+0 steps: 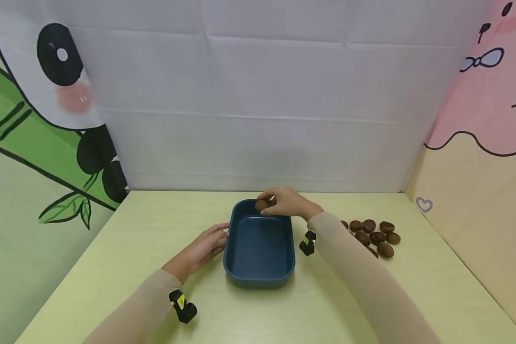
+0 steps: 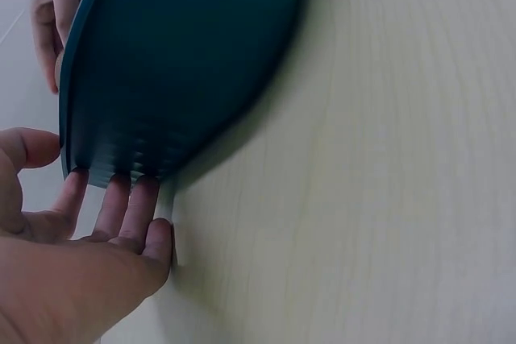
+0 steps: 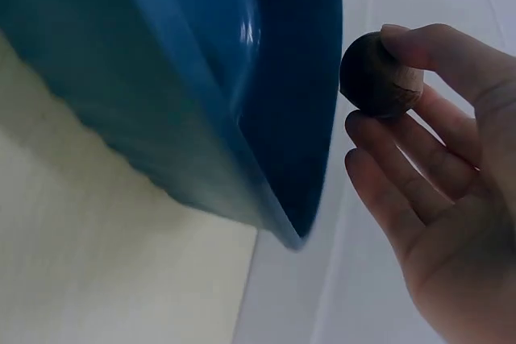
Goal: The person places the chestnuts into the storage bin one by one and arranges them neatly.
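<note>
Right hand [image 1: 285,202] pinches round, brown, chestnut-like nut [image 1: 262,205] at 12 o'clock of blue, rounded-rectangular, plastic-looking tray [image 1: 259,251]; left hand [image 1: 203,247], fingers spread, touches 9 o'clock side; brown nuts [image 1: 377,238], 3 o'clock.

Remotely I note: blue bin [image 1: 259,251] upright; right hand [image 1: 290,203] pinching a round brown nut [image 1: 262,205] at its far end; left hand [image 1: 205,247] touching its left side; further nuts [image 1: 377,238] clustered right of it.

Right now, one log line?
left hand: touching blue tray | right hand: pinching brown nut at tray's far end | other nuts: on table
</note>
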`<move>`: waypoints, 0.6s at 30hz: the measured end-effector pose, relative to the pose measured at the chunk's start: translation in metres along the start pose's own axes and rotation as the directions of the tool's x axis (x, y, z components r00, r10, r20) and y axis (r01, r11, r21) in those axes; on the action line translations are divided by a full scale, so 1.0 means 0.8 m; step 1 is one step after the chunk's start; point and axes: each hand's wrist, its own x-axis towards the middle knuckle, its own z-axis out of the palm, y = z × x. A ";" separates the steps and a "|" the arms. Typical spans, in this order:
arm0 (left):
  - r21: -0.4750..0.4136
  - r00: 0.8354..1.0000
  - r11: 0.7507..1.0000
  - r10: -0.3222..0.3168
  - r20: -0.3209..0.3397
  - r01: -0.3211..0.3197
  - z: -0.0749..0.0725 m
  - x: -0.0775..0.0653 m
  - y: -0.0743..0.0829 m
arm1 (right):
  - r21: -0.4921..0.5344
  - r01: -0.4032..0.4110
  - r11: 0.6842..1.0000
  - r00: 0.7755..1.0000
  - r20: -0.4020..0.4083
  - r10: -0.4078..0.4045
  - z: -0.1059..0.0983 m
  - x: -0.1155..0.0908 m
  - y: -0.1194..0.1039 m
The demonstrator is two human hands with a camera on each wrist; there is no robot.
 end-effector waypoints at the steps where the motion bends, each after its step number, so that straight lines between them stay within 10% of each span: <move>1: 0.007 1.000 1.000 0.003 0.006 -0.003 0.000 0.000 0.001 | 0.007 -0.005 1.000 1.000 0.001 0.005 0.004 0.005 0.001; 18: 0.009 0.999 1.000 0.009 0.039 -0.009 -0.005 0.003 -0.001 | 0.018 -0.191 0.981 0.979 -0.073 0.192 0.076 0.049 -0.011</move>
